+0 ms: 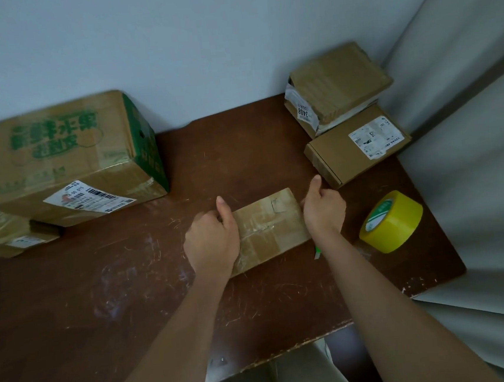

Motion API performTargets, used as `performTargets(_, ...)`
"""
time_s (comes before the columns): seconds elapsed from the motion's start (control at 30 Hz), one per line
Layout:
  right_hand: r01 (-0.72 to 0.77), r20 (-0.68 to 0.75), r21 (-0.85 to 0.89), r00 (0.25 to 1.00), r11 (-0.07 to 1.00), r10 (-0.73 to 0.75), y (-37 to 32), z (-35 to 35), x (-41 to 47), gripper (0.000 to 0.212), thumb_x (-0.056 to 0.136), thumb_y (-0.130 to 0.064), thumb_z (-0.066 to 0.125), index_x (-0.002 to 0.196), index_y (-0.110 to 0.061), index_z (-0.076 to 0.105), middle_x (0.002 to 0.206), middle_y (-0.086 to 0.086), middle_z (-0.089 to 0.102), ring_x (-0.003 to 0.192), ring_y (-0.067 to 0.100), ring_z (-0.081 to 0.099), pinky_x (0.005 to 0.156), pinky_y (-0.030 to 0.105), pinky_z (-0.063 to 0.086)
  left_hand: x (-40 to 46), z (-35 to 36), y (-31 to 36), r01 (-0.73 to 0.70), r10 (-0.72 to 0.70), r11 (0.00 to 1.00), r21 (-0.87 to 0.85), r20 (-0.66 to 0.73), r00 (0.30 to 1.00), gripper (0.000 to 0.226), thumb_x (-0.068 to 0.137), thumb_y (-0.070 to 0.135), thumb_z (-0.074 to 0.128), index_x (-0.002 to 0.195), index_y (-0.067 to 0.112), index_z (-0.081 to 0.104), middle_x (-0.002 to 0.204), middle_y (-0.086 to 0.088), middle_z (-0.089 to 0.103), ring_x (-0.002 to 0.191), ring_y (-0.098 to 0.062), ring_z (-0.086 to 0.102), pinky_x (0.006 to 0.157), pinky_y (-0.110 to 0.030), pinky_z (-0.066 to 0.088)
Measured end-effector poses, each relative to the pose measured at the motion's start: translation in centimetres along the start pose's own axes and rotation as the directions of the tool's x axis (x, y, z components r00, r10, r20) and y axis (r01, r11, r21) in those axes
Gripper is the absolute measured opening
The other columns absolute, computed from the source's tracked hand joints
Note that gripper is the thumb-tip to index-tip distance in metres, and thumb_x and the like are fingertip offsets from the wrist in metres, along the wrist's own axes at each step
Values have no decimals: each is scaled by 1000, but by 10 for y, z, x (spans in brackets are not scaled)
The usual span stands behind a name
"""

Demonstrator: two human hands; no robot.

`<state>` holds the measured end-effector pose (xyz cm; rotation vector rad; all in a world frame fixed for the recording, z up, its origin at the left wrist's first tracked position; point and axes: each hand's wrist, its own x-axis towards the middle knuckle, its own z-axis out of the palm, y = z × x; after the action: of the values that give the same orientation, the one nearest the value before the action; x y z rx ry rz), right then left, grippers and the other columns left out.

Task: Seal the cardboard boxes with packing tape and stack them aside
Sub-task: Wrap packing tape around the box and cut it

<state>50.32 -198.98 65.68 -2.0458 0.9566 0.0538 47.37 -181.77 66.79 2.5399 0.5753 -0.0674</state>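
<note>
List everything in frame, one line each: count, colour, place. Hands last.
small box: 1, brown with clear tape, table centre, between both hands
large box: 1, brown with green print, far left by the wall
flat boxes: partly visible, brown, under the large box at the left edge
stacked boxes: 2, brown with white labels, far right corner
tape roll: 1, yellow, right of the small box
table: 1, dark brown, scratched
left hand: grips the small box's left end
right hand: grips its right end

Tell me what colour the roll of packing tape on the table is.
Yellow, with a green and white label on its core; the roll of packing tape shows in the head view.
</note>
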Motion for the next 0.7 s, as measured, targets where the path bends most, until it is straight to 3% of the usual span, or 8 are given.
performTargets(0.07,-161,133,233,982,959,132,6,-12,3,70,107,-48,27,67,-9,68,70,3,68,69,17,67,67,31,48,0,1,1,15,-15,1000,-4,-14,1000,63,104,47,26,57,14,52,68,-6,57,58,-19,50,55,-29,32)
performTargets(0.13,-150,205,303,975,941,89,11,-15,-12,64,106,-52,28,87,-10,72,80,-2,71,77,12,68,69,28,49,0,2,0,28,-28,1000,-9,-12,1000,64,104,47,26,61,12,56,70,-7,58,60,-22,51,58,-30,34)
performTargets(0.2,121,145,151,979,981,-143,20,-4,-37,47,105,-50,34,109,-17,67,94,-10,68,90,9,64,80,31,49,0,1,1,21,-21,1000,-3,-12,1000,64,104,47,25,60,12,55,72,-7,59,62,-23,52,59,-31,34)
performTargets(0.27,336,15,-75,942,939,-335,27,6,-54,38,104,-44,41,117,-17,64,98,-3,69,92,17,63,75,33,45,-2,0,2,-7,7,1000,-1,-2,1000,62,104,47,25,58,15,50,73,-6,57,63,-22,51,60,-30,33)
performTargets(0.37,345,-19,-252,932,904,-361,19,6,-52,35,104,-39,42,103,-11,64,78,4,63,74,26,59,63,32,36,-2,-2,2,-13,13,1000,-6,4,1000,61,104,48,23,57,18,48,74,-5,57,65,-23,51,63,-32,35)
performTargets(0.43,292,14,-253,954,922,-298,13,2,-43,42,106,-40,37,94,-9,63,73,1,57,72,24,56,63,33,38,-1,-2,1,-12,12,1000,-7,6,1000,63,104,48,24,56,16,49,72,-6,58,64,-24,54,62,-32,36)
performTargets(0.57,91,45,-225,996,970,-83,-14,-8,-16,72,104,-58,16,102,-8,68,102,10,67,99,32,64,79,40,48,-7,-1,3,-31,31,1000,-1,-4,1000,65,104,48,24,58,12,53,72,-6,57,63,-24,53,61,-32,34)
performTargets(0.7,359,200,-432,933,827,-300,-24,9,-36,62,100,-65,18,128,-22,52,114,9,64,102,34,63,78,41,42,-5,-3,3,-39,39,999,27,10,999,63,104,48,23,59,13,52,74,-6,57,65,-24,52,63,-33,36)
